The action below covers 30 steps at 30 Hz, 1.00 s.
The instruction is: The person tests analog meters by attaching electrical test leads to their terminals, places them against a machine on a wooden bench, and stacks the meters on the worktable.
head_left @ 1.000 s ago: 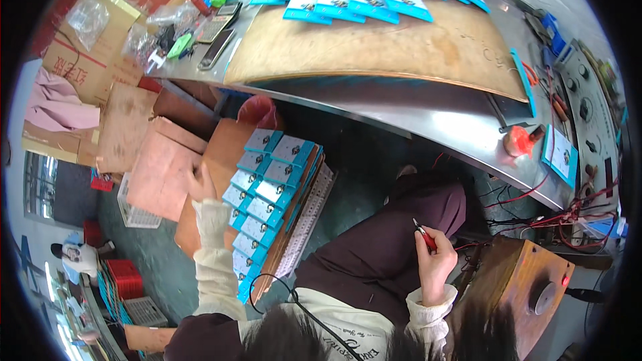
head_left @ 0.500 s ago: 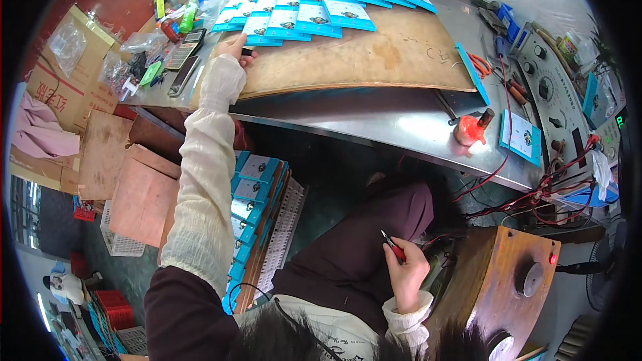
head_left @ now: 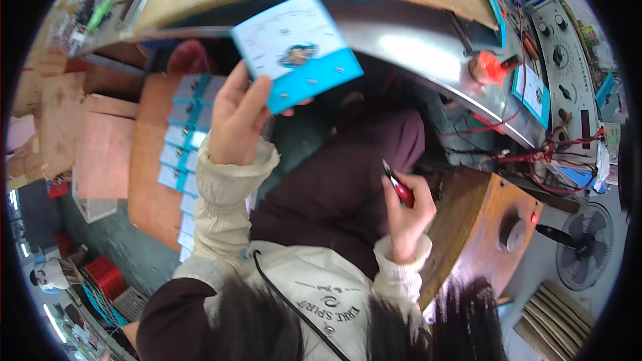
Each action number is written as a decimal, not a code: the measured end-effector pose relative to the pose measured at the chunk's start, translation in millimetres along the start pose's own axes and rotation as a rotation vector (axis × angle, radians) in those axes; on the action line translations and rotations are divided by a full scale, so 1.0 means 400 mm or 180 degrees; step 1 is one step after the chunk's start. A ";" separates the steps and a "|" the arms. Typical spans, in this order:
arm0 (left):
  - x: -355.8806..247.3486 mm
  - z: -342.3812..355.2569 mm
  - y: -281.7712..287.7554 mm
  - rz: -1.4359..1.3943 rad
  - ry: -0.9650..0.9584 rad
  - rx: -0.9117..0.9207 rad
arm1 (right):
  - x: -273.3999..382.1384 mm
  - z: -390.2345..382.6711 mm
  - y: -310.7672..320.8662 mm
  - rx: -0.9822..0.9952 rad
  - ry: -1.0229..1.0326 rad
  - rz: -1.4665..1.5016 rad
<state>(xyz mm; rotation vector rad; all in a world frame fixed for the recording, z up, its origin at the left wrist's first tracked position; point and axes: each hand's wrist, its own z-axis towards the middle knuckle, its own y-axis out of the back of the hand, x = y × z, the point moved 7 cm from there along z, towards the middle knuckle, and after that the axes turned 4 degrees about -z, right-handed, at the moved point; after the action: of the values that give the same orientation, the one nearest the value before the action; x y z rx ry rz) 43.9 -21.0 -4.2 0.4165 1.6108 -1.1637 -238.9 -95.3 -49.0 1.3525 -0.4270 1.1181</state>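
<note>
Clock read from the middle of the head view, twelve at the top.

Just shy of twelve: the left hand (head_left: 234,124) grips a white-and-blue panel (head_left: 277,40) in mid-air, near the panel's seven o'clock corner. Thumb lies on the front; the other fingers are mostly hidden behind. The panel sits tilted, its printed white face showing, and covers a stretch of the bench edge (head_left: 401,33) from view. A rounded opening in it shows metal parts; the blue band on its five o'clock side carries three small metal bits.

Four o'clock: the right hand (head_left: 411,217) has its fingers closed round a small red-handled tool (head_left: 403,192), pointed tip toward eleven — well apart from the panel. Exact kind of tool, I cannot tell.

Nine o'clock: similar panels (head_left: 174,135) lie overlapping in rows on a brown board (head_left: 147,160).

Two o'clock: a red pot (head_left: 487,67) on the metal bench top, another panel (head_left: 526,90) near it, then a grey instrument (head_left: 568,60) with dark knobs.

Four o'clock, past the right hand: a wooden box (head_left: 475,227), with a fan (head_left: 585,246) farther out.
</note>
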 end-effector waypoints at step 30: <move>0.216 -0.088 -0.128 -0.0117 0.0889 0.0547 | 0.080 0.016 0.008 -0.0063 0.0228 0.0563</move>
<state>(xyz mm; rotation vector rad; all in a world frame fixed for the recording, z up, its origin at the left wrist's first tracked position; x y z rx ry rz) -46.7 -39.6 -57.3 0.6880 1.7678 -1.3225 -224.6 -89.3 -20.1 1.2717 -0.5114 1.3005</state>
